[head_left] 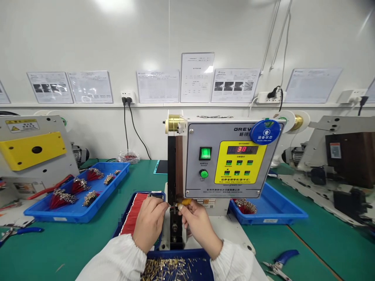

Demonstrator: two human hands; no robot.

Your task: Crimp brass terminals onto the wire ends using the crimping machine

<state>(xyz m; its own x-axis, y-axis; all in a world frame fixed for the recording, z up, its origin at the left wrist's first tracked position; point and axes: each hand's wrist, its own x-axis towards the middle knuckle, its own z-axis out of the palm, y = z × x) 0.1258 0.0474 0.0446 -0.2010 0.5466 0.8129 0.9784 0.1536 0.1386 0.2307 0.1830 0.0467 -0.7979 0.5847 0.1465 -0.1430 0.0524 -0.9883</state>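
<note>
Working between my two hands, I have a thin piece [169, 207] right at the metal head of the machine [202, 164], so I judge this one to be partway through, with nothing to show it finished. Far out to the left of my left hand [149, 222], a long blue tray [61, 216] carries several bundles of red wires with metal ends [61, 198], which look done; beyond my right hand [200, 226], another bundle [246, 207] lies in a second tray [281, 216]. Plenty seems left: just beside and partly behind my left hand are rows of red wires [133, 214], though I can't tell whether these are waiting or finished. Loose brass-coloured bits [166, 267] lie nearer me, below and between both hands.

My left hand is nearly closed, thumb and fingertips pinching the thin piece. My right is half curled, thumb close to the forefinger, with something yellow [185, 201] at its tip; whether it grips the piece too, I can't tell.
</note>
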